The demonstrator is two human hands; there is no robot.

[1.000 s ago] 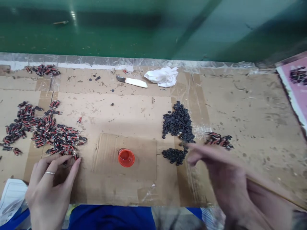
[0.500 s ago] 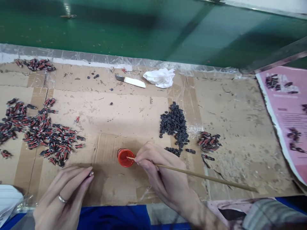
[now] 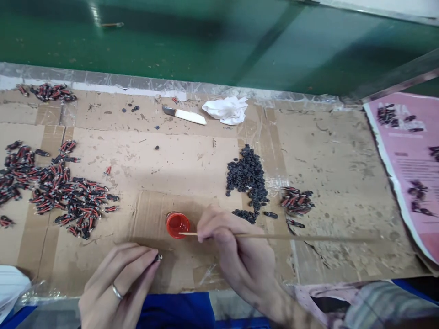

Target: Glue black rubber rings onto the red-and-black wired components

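- Rightward since the earlier frame, our left hand has come nearer the red cup, its fingertips pinched shut on a small part.
- Those fingers hide most of the part; we see its shiny end, on our side of the cup and slightly left.
- Our right hand is closed around a thin stick, which now lies more level; its far end blurs.
- Over the cup's near side we see the stick's tip, but cannot tell whether it touches.
- Our right hand partly blocks the black discs.
- Left, the view cuts off a red-and-black pile.
- Beyond the cup, a knife lies beside crumpled tissue on cardboard.
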